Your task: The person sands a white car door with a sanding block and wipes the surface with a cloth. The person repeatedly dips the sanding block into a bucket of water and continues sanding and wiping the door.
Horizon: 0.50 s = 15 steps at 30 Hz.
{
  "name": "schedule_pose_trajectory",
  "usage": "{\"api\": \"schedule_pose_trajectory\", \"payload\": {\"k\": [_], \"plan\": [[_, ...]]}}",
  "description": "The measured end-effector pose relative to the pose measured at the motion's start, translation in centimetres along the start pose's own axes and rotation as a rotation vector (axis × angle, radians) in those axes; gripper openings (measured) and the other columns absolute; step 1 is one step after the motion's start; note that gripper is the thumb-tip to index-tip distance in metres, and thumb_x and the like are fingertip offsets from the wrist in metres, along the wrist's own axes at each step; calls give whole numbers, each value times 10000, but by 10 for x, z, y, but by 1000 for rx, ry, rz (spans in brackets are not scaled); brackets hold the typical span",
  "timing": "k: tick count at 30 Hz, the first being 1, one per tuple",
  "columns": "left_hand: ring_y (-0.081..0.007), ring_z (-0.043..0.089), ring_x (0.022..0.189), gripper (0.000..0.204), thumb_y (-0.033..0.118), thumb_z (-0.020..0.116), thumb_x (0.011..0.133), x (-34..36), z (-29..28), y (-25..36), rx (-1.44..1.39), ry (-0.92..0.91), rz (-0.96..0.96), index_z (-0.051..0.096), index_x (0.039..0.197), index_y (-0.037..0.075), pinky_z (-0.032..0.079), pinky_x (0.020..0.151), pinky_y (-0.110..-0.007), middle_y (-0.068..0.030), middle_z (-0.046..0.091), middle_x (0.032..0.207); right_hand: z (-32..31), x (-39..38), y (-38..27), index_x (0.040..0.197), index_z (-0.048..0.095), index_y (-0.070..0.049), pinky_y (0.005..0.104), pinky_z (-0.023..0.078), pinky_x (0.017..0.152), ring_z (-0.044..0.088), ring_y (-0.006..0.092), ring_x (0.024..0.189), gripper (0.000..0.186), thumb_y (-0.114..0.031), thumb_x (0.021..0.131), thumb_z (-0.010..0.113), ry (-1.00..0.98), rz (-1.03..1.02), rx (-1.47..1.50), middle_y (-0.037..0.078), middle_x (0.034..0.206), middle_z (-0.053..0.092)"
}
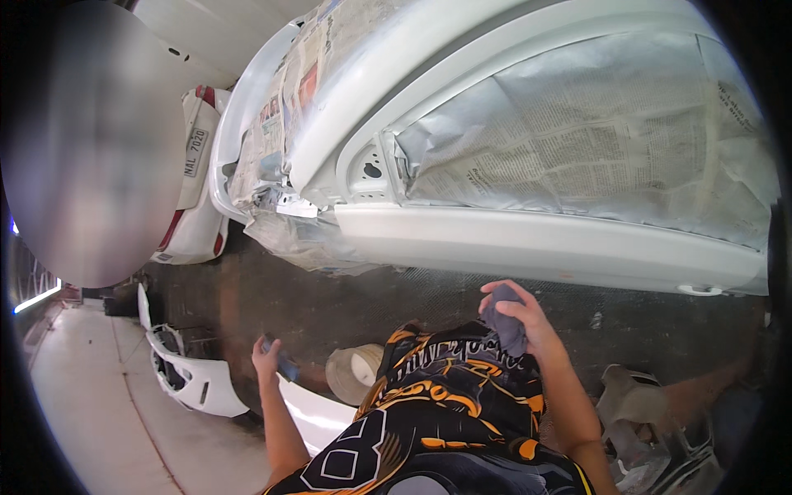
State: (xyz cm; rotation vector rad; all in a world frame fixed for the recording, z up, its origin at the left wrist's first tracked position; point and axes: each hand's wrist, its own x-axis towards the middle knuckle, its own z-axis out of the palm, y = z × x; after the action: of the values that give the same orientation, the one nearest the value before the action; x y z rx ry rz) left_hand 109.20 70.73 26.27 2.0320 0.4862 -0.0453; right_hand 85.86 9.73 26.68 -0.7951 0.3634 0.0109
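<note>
The person stands beside a white car door (569, 247), whose window opening is masked with newspaper (569, 136) dusted silvery grey. The right hand (530, 320), near the middle of the scene and just short of the door's lower edge, has its fingers and thumb curled around a crumpled grey-blue cloth (506, 328), which hangs in front of the black-and-orange shirt (445, 388). The left hand (266, 356), lower and well to the left, is closed on a small dark blue-grey piece (286, 367); whether it is a pad or folded sheet cannot be told. Between the hands, nearer the left one, a pale bucket (336, 375) stands on the dark floor (309, 309), partly hidden by the shirt. A curved white panel (312, 417) lies by the left forearm, and a white bumper (202, 386) lies farther left. At the far left sits another white car (191, 238) with red tail lights.
</note>
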Motion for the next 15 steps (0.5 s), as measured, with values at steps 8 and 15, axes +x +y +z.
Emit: {"api": "schedule_pose_trajectory", "payload": {"k": [8, 15], "plan": [[-216, 623, 918, 372, 311, 707, 1012, 32, 40, 94, -498, -189, -93, 602, 1301, 102, 532, 884, -394, 2, 621, 1062, -8, 22, -14, 1267, 633, 4, 295, 503, 904, 646, 171, 992, 446, -265, 916, 694, 42, -74, 2, 115, 1048, 690], [-311, 638, 1059, 464, 250, 744, 947, 99, 23, 61, 937, 114, 157, 604, 1363, 99, 517, 972, -454, -119, 611, 1215, 42, 67, 6, 1265, 641, -2, 305, 504, 929, 647, 177, 1007, 441, -255, 912, 715, 13, -169, 37, 107, 1052, 688]]}}
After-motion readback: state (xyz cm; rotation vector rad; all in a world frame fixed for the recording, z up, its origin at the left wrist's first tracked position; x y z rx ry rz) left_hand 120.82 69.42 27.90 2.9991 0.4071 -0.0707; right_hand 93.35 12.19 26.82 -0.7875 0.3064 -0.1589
